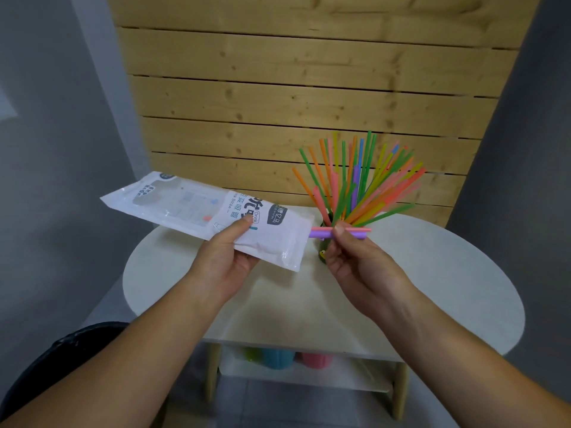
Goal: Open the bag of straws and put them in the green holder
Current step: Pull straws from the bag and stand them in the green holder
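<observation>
**Now: pinching at the open bag (191, 208)**

Left hand (228, 254) is gripping it above the table (432, 273). Right hand (355, 264) is pinching a purple straw (323, 233) and a pink straw (352, 229) jutting from its open right edge. Green holder (322, 257) is standing just behind that hand, fanned straws (364, 180) spreading upward; bare tabletop is lying to its right.
</observation>
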Available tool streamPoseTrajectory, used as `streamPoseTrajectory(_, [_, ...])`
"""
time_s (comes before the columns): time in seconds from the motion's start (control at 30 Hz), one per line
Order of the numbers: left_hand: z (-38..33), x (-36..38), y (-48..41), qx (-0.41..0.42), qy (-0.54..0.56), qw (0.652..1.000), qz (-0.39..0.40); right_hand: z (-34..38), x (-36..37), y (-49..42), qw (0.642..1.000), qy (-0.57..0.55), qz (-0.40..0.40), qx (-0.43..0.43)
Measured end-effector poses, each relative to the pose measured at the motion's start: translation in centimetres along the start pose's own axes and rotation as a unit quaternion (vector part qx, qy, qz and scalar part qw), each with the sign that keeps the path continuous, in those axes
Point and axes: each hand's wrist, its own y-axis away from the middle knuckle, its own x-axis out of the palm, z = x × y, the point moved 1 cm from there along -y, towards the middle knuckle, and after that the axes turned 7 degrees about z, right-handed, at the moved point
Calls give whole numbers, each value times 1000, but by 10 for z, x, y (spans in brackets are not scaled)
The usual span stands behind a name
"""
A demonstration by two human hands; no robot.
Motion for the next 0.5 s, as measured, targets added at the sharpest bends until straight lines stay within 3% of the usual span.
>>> streamPoseTrajectory(0.17, [4,-1,-2,-14,34,999,-20,7,-3,-2,996,28,-72,-36])
streamPoseTrajectory(0.3, [3,-9,-9,-10,31,998,-58,24,-15,-3,981,99,-118,-120])
streamPoseTrajectory(0.5, [-1,-30,-22,26,19,991,-128,56,-25,13,924,231,-145,-269])
